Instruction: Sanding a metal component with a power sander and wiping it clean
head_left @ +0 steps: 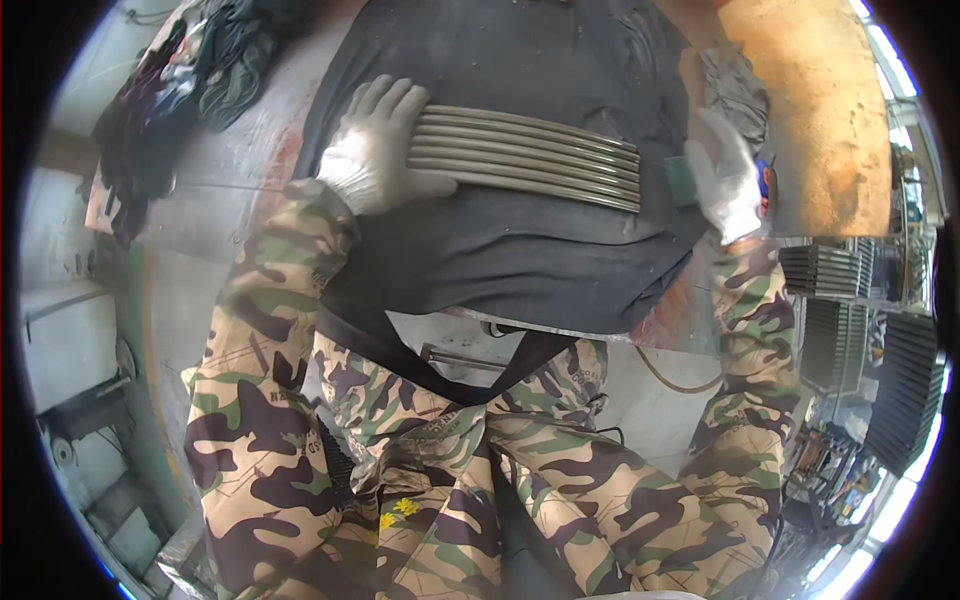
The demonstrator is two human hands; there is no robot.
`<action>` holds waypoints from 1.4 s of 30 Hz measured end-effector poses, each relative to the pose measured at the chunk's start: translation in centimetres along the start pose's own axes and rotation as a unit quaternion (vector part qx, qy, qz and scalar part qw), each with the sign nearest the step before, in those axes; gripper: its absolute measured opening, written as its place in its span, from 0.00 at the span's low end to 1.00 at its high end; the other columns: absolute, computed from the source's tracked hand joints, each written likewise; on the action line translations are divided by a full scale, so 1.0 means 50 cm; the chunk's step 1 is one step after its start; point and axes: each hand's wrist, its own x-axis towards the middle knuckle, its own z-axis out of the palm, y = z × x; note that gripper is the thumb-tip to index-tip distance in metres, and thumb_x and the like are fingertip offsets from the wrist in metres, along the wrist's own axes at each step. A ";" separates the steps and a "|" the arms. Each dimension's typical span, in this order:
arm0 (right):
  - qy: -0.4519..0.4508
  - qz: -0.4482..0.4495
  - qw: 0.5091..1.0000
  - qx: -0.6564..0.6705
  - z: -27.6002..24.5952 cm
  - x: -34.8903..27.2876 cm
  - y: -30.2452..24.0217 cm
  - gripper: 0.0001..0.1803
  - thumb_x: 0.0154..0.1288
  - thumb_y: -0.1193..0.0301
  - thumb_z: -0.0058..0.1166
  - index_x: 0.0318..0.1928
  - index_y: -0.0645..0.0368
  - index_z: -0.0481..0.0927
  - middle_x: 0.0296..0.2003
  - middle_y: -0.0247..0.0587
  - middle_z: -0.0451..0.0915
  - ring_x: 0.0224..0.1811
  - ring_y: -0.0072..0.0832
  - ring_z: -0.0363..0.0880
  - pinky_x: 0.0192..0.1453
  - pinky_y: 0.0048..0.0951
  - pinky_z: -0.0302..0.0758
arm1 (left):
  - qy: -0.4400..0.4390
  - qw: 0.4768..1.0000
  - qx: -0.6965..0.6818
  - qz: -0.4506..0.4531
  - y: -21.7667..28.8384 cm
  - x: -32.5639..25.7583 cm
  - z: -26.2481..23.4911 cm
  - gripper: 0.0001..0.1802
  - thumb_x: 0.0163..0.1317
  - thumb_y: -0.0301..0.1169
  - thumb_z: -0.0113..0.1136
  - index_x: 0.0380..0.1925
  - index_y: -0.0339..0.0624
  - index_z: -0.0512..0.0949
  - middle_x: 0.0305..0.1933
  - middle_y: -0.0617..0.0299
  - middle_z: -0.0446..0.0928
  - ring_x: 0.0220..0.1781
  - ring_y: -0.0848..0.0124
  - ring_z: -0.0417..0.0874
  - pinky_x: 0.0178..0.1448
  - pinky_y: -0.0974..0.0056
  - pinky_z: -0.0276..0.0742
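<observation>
Several slim metal rods (pixel 525 155) lie side by side in a flat row on a dark cloth (pixel 500 260). My left hand (pixel 375 150), in a pale work glove, rests at their left ends. Its fingers are stretched out along the upper side and its thumb sticks out near the lower rods. My right hand (pixel 728 180), gloved too and blurred, is beyond the rods' right ends, apart from them, with thumb and fingers spread. Close against its palm side is a small dark green block (pixel 681 181); I cannot tell whether they touch. A blue and red object (pixel 765 184) shows partly behind this hand.
A crumpled grey glove or rag (pixel 735 85) lies beyond my right hand, beside a tan board (pixel 820 110). Dark cloths (pixel 205 75) are heaped at the far left of the metal table (pixel 215 210). Stacks of metal bars (pixel 825 270) stand at the right.
</observation>
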 end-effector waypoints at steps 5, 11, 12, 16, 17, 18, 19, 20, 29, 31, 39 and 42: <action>0.107 -0.050 0.901 -0.418 -0.125 0.035 0.132 0.28 0.65 0.57 0.68 0.60 0.60 0.83 0.58 0.59 0.85 0.60 0.59 0.83 0.67 0.51 0.78 | -0.047 0.999 -0.017 -0.015 0.011 0.004 -0.020 0.62 0.45 0.59 0.83 0.76 0.37 0.68 0.80 0.40 0.67 0.85 0.38 0.59 0.87 0.39 0.57; -0.060 0.174 0.952 -0.243 -0.156 0.021 0.308 0.31 0.64 0.51 0.65 0.58 0.62 0.81 0.50 0.71 0.86 0.56 0.68 0.84 0.61 0.53 0.81 | -0.037 0.999 -0.012 -0.006 0.010 0.001 -0.014 0.63 0.45 0.59 0.83 0.76 0.37 0.67 0.79 0.40 0.67 0.85 0.38 0.60 0.87 0.39 0.57; -0.061 0.169 0.953 -0.242 -0.152 0.028 0.305 0.31 0.64 0.51 0.65 0.58 0.62 0.81 0.50 0.71 0.86 0.56 0.68 0.84 0.61 0.53 0.81 | -0.035 0.999 -0.011 -0.011 0.005 -0.003 -0.008 0.63 0.45 0.59 0.83 0.76 0.37 0.67 0.79 0.40 0.67 0.85 0.38 0.60 0.87 0.39 0.57; -0.053 0.166 0.942 -0.287 -0.157 0.026 0.320 0.26 0.66 0.53 0.63 0.54 0.62 0.83 0.44 0.70 0.87 0.53 0.68 0.86 0.58 0.53 0.82 | 0.020 0.999 -0.014 0.027 0.008 -0.009 -0.008 0.57 0.44 0.56 0.82 0.71 0.37 0.71 0.74 0.41 0.71 0.78 0.38 0.66 0.81 0.38 0.62; -0.042 0.171 0.934 -0.312 -0.159 0.028 0.325 0.25 0.67 0.54 0.62 0.54 0.61 0.84 0.43 0.70 0.87 0.52 0.67 0.86 0.57 0.53 0.83 | -0.043 0.999 -0.032 -0.002 0.015 -0.004 -0.020 0.61 0.46 0.59 0.82 0.77 0.40 0.69 0.79 0.39 0.67 0.83 0.36 0.61 0.86 0.38 0.59; 0.001 0.136 0.961 -0.242 -0.175 0.013 0.299 0.25 0.67 0.54 0.61 0.55 0.61 0.85 0.43 0.70 0.87 0.50 0.66 0.87 0.57 0.53 0.83 | -0.050 0.999 -0.016 -0.006 0.018 -0.008 -0.022 0.59 0.48 0.60 0.80 0.77 0.43 0.69 0.79 0.39 0.68 0.82 0.36 0.63 0.85 0.37 0.60; 0.030 0.151 0.954 -0.259 -0.190 0.014 0.292 0.25 0.69 0.54 0.60 0.57 0.61 0.84 0.43 0.70 0.87 0.50 0.65 0.88 0.55 0.53 0.83 | -0.045 0.999 -0.018 -0.016 0.008 -0.010 -0.016 0.59 0.48 0.60 0.80 0.77 0.43 0.69 0.79 0.39 0.68 0.82 0.36 0.63 0.85 0.37 0.60; 0.026 0.137 0.948 -0.285 -0.231 0.018 0.270 0.25 0.71 0.55 0.60 0.57 0.62 0.84 0.44 0.70 0.87 0.50 0.64 0.88 0.55 0.52 0.83 | -0.016 1.000 -0.002 0.001 0.003 -0.008 -0.004 0.58 0.49 0.60 0.79 0.77 0.43 0.69 0.79 0.39 0.68 0.82 0.35 0.63 0.85 0.37 0.60; -0.044 -0.015 0.973 -0.227 -0.123 -0.003 -0.134 0.18 0.71 0.58 0.66 0.53 0.54 0.86 0.50 0.56 0.87 0.49 0.51 0.90 0.56 0.45 0.87 | 0.065 0.993 0.101 0.015 0.004 -0.011 0.039 0.40 0.68 0.51 0.66 0.69 0.31 0.72 0.71 0.38 0.74 0.79 0.39 0.68 0.85 0.38 0.56; -0.101 -0.029 0.967 -0.232 -0.044 -0.004 -0.157 0.20 0.71 0.55 0.63 0.57 0.52 0.84 0.53 0.55 0.85 0.51 0.54 0.89 0.58 0.49 0.86 | 0.110 0.990 0.082 -0.031 0.022 0.010 0.090 0.37 0.68 0.49 0.65 0.66 0.29 0.72 0.71 0.37 0.73 0.78 0.40 0.68 0.84 0.41 0.58; -0.194 -0.067 0.943 -0.263 0.105 0.054 -0.156 0.19 0.71 0.54 0.59 0.55 0.50 0.81 0.48 0.59 0.83 0.51 0.61 0.86 0.55 0.55 0.83 | 0.115 0.991 0.042 -0.047 0.043 0.035 0.077 0.39 0.69 0.54 0.64 0.67 0.32 0.74 0.71 0.40 0.74 0.77 0.42 0.69 0.84 0.42 0.59; -0.197 -0.075 0.944 -0.255 0.127 0.050 -0.172 0.18 0.71 0.55 0.59 0.55 0.49 0.81 0.49 0.59 0.83 0.50 0.61 0.86 0.56 0.55 0.83 | 0.079 0.994 0.039 -0.067 0.033 0.031 0.071 0.41 0.68 0.56 0.64 0.68 0.33 0.74 0.71 0.41 0.74 0.77 0.43 0.69 0.84 0.41 0.57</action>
